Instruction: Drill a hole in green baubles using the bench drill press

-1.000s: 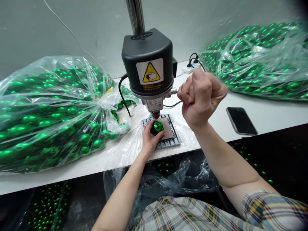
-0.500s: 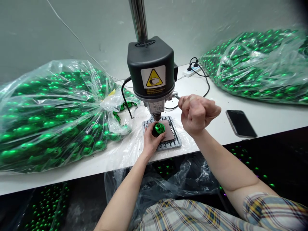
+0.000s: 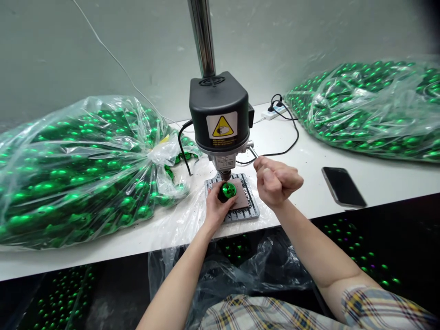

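A shiny green ball (image 3: 230,189) rests on the pinkish pad (image 3: 242,194) over the slotted metal base of a black bench drill press (image 3: 219,110). My left hand (image 3: 217,201) is closed around the ball's left and near sides. Right above the ball is the drill chuck (image 3: 225,174); whether the bit touches the ball I cannot tell. My right hand (image 3: 277,181) is wrapped in a fist round the end of the drill press lever (image 3: 253,152), whose grip is hidden inside the fingers. Dark shavings lie on the base around the pad.
A large clear bag (image 3: 79,178) full of green balls fills the left of the white table. Another such bag (image 3: 371,112) lies at the back right. A phone (image 3: 343,186) lies near the table's right front edge. Behind are a power strip (image 3: 273,112) and black cables.
My right hand has come down and slightly left with the lever. My left hand still holds the ball under the chuck. The whole view has shifted a little.
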